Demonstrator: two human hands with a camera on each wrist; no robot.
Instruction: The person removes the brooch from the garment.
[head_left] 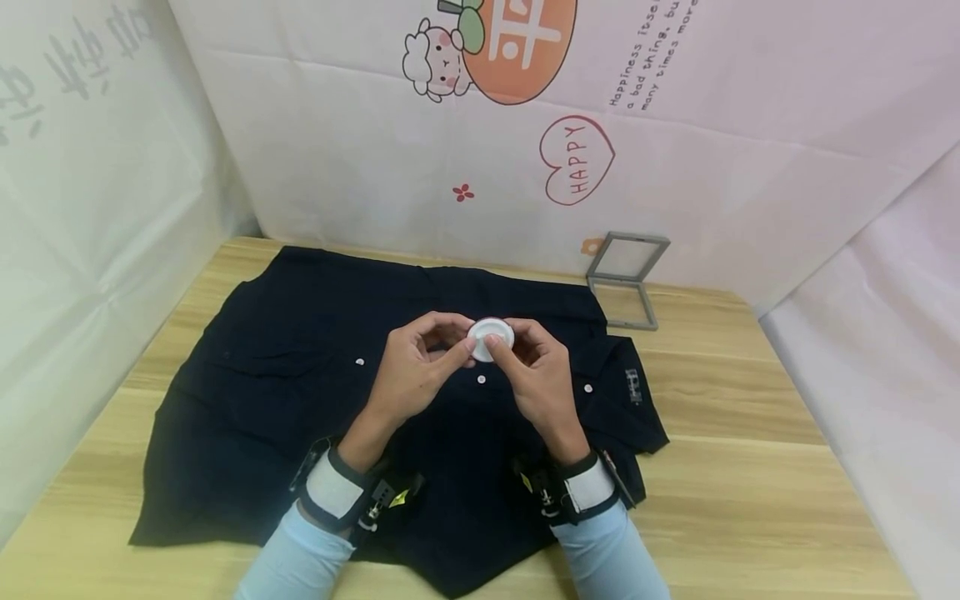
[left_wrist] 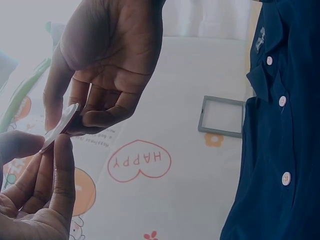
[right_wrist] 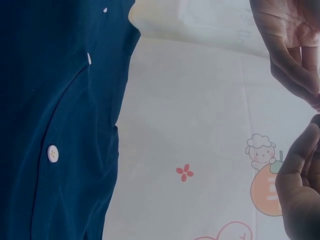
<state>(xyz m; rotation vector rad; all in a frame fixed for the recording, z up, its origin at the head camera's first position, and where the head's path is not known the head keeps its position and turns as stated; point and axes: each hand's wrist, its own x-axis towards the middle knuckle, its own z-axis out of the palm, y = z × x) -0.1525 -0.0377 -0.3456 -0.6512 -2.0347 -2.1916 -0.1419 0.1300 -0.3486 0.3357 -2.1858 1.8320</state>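
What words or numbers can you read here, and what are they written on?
"HAPPY": inside the red heart on the back sheet.
"Happiness itse", "a bad thing, bu", "many times more": back sheet, cut off.
White character on the orange fruit: cut off, unreadable.
Grey characters on the left sheet: too faint to read.
Pale mark on the dark shirt: too small to read.
White disc: none visible.

A round white disc (head_left: 484, 332) with a rim and darker underside is pinched, white face up, by the fingers (head_left: 453, 357) of the left hand (head_left: 411, 367) and right hand (head_left: 543, 379) above the dark shirt (head_left: 277, 358).
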